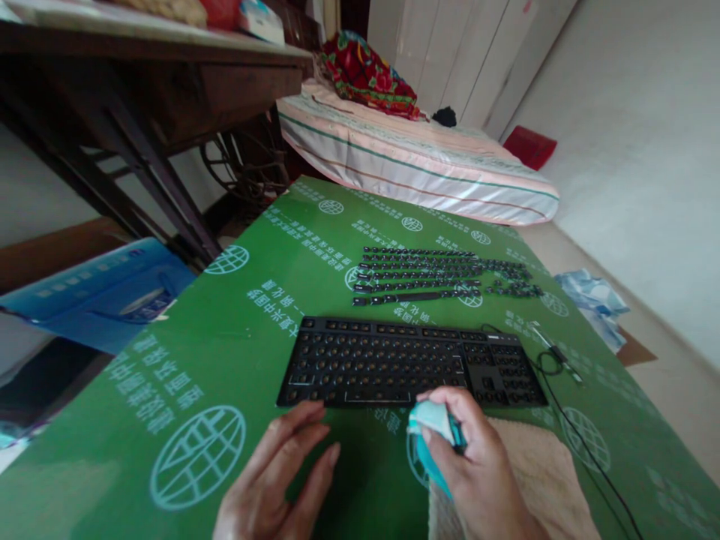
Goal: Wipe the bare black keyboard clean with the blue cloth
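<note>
A black keyboard (pixel 410 361) with its keycaps taken off lies on a green printed board (pixel 225 315). Behind it the removed black keycaps (pixel 439 274) are laid out in rows. My right hand (pixel 478 465) is closed around a light blue cloth (pixel 430 424) just in front of the keyboard's front edge. My left hand (pixel 281 472) rests flat on the board with its fingers stretched out, fingertips close to the keyboard's front left part.
The keyboard's black cable (pixel 579 435) trails right across the board. A beige towel (pixel 540 465) lies under my right wrist. A dark wooden table (pixel 151 90) stands at the left, a striped mattress (pixel 416 157) behind, a blue box (pixel 101 292) on the left.
</note>
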Demonstrator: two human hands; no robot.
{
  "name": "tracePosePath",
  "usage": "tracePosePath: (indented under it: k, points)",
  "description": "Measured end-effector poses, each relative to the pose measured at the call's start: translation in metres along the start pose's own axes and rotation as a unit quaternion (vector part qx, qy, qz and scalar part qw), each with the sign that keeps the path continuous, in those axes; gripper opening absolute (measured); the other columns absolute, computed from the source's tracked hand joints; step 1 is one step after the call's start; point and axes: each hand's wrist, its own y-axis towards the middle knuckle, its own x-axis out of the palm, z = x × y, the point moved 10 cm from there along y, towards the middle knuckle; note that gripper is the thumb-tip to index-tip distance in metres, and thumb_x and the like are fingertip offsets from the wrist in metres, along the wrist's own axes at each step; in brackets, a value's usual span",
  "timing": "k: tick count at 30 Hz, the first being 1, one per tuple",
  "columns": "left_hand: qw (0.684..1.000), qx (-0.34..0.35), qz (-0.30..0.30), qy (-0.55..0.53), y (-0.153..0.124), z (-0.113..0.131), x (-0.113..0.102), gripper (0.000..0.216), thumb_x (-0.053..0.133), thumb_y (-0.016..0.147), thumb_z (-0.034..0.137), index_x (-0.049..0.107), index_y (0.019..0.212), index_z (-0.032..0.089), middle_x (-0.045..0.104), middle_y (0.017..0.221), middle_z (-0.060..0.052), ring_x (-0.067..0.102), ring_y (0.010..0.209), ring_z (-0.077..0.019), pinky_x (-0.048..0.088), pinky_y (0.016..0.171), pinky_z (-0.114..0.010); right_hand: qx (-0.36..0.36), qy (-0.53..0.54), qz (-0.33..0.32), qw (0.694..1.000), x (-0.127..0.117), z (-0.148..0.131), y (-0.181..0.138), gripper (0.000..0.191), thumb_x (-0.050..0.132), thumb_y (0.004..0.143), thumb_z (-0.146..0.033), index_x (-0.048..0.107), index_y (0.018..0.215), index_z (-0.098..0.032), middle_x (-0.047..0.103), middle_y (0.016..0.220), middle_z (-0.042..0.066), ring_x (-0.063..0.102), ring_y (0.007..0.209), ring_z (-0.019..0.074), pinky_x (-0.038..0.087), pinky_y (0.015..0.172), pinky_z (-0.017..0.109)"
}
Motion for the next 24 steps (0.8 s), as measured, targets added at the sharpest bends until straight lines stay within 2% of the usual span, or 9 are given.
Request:
tracePosePath:
  k: [1,3,4,6,10,13,15,18,24]
  points:
    - [1.0,0.017,0.002,0.025,0.011,-0.001,-0.007,0.023,0.074,0.065,0.04,0.073,0.086,0.031,0.068,0.108,-0.002,0.063,0.101,-0.0252,0.044,0.103,-0.034,-0.031,-0.047,0.021,0.998,-0.012,-0.006,0.008,0.021,0.053,0.083,-0.023,0.058,0.103,-0.023,0.069,0.097,0.006,0.065,0.088,0.0184,0.053,0.076,0.027]
    - [0.995,0.058,0.031,0.072,0.034,0.001,-0.022,0.024,0.069,0.07,0.042,0.071,0.09,0.029,0.065,0.113,-0.003,0.061,0.104,-0.0255,0.043,0.103,-0.038,-0.096,-0.11,0.024,0.989,-0.022,-0.018,0.025,0.023,0.048,0.084,-0.017,0.061,0.101,-0.023,0.067,0.105,0.007,0.063,0.098,0.019,0.05,0.087,0.029]
    - [0.992,0.074,0.027,0.097,0.046,0.002,-0.024,0.026,0.066,0.072,0.044,0.069,0.092,0.028,0.065,0.115,-0.004,0.061,0.104,-0.0256,0.044,0.102,-0.04,-0.127,-0.13,0.024,0.983,-0.025,-0.025,0.032,0.023,0.048,0.083,-0.015,0.063,0.099,-0.022,0.066,0.106,0.007,0.062,0.101,0.0189,0.048,0.091,0.03]
    - [0.987,0.085,0.011,0.139,0.07,0.002,-0.024,0.03,0.06,0.076,0.048,0.068,0.093,0.025,0.063,0.117,-0.007,0.06,0.106,-0.0269,0.043,0.101,-0.043,-0.14,-0.178,0.011,0.974,-0.022,-0.029,0.047,0.027,0.046,0.083,-0.013,0.065,0.101,-0.022,0.063,0.109,0.007,0.061,0.101,0.0172,0.048,0.09,0.027]
    - [0.98,0.088,-0.035,0.175,0.115,0.005,-0.013,0.035,0.05,0.079,0.048,0.067,0.092,0.02,0.064,0.112,-0.01,0.061,0.103,-0.0271,0.046,0.095,-0.043,-0.159,-0.278,-0.055,0.946,0.005,-0.034,0.062,0.038,0.044,0.081,-0.007,0.064,0.109,-0.023,0.064,0.106,0.004,0.064,0.093,0.0139,0.049,0.085,0.024]
    - [0.98,0.064,-0.062,0.178,0.143,0.001,0.001,0.037,0.048,0.078,0.046,0.067,0.093,0.018,0.066,0.109,-0.009,0.065,0.08,-0.0226,0.052,0.08,-0.039,-0.169,-0.338,-0.075,0.923,0.02,-0.032,0.065,0.045,0.045,0.078,-0.005,0.06,0.118,-0.021,0.067,0.106,0.005,0.064,0.093,0.0157,0.05,0.082,0.025]
    - [0.982,0.075,-0.07,0.16,0.153,0.0,0.009,0.039,0.048,0.078,0.046,0.067,0.095,0.017,0.067,0.108,-0.009,0.065,0.075,-0.02,0.052,0.077,-0.037,-0.174,-0.354,-0.05,0.918,0.017,-0.03,0.065,0.047,0.046,0.076,-0.005,0.057,0.12,-0.019,0.068,0.107,0.006,0.063,0.095,0.0171,0.05,0.083,0.028]
    - [0.988,0.084,-0.074,0.105,0.158,-0.007,0.018,0.043,0.049,0.078,0.047,0.066,0.102,0.015,0.069,0.105,-0.009,0.065,0.083,-0.0201,0.051,0.079,-0.033,-0.183,-0.377,-0.025,0.908,0.01,-0.029,0.066,0.046,0.045,0.075,-0.004,0.058,0.118,-0.017,0.068,0.106,0.008,0.063,0.095,0.0184,0.05,0.083,0.029]
    - [0.989,0.089,-0.086,0.085,0.153,-0.026,0.026,0.037,0.049,0.079,0.044,0.067,0.098,0.018,0.072,0.098,-0.006,0.065,0.09,-0.0198,0.049,0.086,-0.032,-0.18,-0.46,-0.09,0.865,0.02,-0.026,0.07,0.031,0.048,0.076,-0.006,0.065,0.099,-0.019,0.07,0.094,0.006,0.061,0.086,0.0179,0.046,0.075,0.026]
